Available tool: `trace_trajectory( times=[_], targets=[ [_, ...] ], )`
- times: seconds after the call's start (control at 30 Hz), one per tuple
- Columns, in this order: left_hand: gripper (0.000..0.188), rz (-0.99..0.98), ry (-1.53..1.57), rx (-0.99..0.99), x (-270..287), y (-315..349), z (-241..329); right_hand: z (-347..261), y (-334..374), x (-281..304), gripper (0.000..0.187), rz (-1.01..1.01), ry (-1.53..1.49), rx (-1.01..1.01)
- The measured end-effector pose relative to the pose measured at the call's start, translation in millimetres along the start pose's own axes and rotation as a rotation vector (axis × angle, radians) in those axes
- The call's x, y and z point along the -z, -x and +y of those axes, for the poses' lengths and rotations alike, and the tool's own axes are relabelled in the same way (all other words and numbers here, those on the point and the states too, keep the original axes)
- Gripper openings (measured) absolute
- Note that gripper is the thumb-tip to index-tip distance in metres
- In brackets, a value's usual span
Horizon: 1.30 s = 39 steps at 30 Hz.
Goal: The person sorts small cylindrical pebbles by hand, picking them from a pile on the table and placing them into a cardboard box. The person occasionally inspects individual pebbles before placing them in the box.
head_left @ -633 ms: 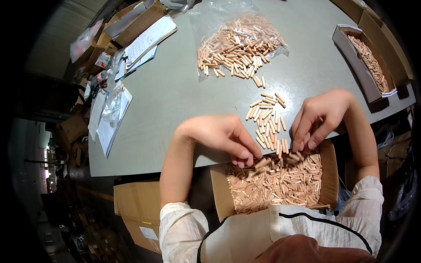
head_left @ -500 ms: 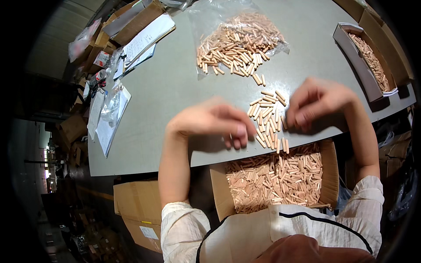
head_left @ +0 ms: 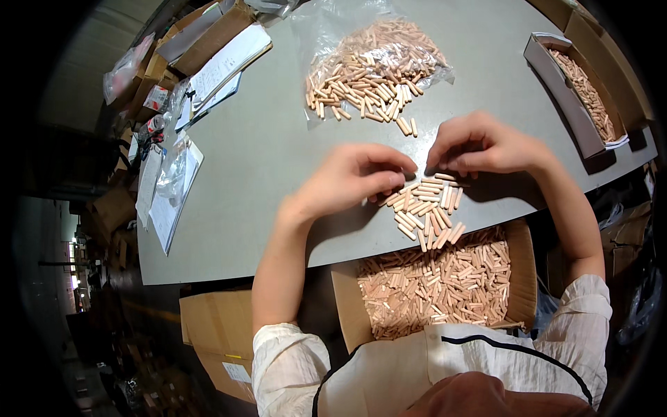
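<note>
A loose heap of short wooden dowel pins [head_left: 431, 208] lies at the table's near edge. At the heap's far left side, my left hand [head_left: 358, 177] is open and bent, thumb apart from the forefinger. Across a narrow gap, my right hand [head_left: 479, 147] curves down behind the heap, open, its fingertips by the farthest pins. Neither hand shows a pin in its grip; the undersides of the fingers are partly hidden. Just below the table edge sits a cardboard box [head_left: 523, 278] full of the same pins. Beyond my hands, more pins spill from a clear plastic bag [head_left: 313, 35].
A narrow open carton [head_left: 566, 104] of pins stands at the table's right. Clipboards with papers [head_left: 226, 66] lie on the left, beside cardboard boxes [head_left: 208, 42] and plastic wrap. A closed carton [head_left: 219, 320] is below the table on the left.
Both hands have moved to the far side of the loose heap and closer together. The heap has shifted toward the table's near edge and bunched up there.
</note>
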<state>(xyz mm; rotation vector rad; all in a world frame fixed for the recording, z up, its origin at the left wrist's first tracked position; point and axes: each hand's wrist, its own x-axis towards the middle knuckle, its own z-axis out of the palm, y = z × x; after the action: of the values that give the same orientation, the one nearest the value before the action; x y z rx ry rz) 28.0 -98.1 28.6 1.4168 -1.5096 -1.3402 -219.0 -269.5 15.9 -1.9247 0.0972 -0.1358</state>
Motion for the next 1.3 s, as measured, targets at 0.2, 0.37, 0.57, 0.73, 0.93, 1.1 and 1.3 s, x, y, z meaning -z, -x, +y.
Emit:
trace_trajectory(
  times=[0.2, 0.37, 0.57, 0.73, 0.93, 1.1, 1.3],
  targets=[
    [0.019, 0.029, 0.145, 0.244, 21.7, 5.3, 9.9, -16.1, 8.2, 10.9, 0.022, 0.069, -0.062, -0.306],
    [0.027, -0.223, 0.233, 0.337, 13.7, 7.3, 15.0, -23.5, 7.1, 5.7, 0.025, -0.255, -0.095, -0.309],
    [0.028, -0.529, 0.299, 0.314, 6.9, 11.4, 16.3, -24.0, 15.9, 2.6, 0.024, -0.455, -0.283, -0.325],
    [0.029, -0.218, 0.342, 0.332, 13.4, 10.7, 13.6, -19.2, 5.0, -4.5, 0.033, -0.238, -0.281, -0.283],
    [0.029, -0.663, 0.230, 0.230, 3.0, 4.1, 14.8, -16.0, 2.0, -10.4, 0.045, -0.827, -0.284, -0.054],
    [0.023, 0.353, 0.288, -0.184, 12.4, -15.0, -15.8, -4.8, -4.1, -14.1, 0.026, -0.095, -0.504, -0.212],
    [0.033, 0.735, -0.510, -0.319, 31.7, -42.2, -38.1, 37.8, -20.3, 3.9, 0.019, 0.476, -0.295, -0.064]
  ],
)
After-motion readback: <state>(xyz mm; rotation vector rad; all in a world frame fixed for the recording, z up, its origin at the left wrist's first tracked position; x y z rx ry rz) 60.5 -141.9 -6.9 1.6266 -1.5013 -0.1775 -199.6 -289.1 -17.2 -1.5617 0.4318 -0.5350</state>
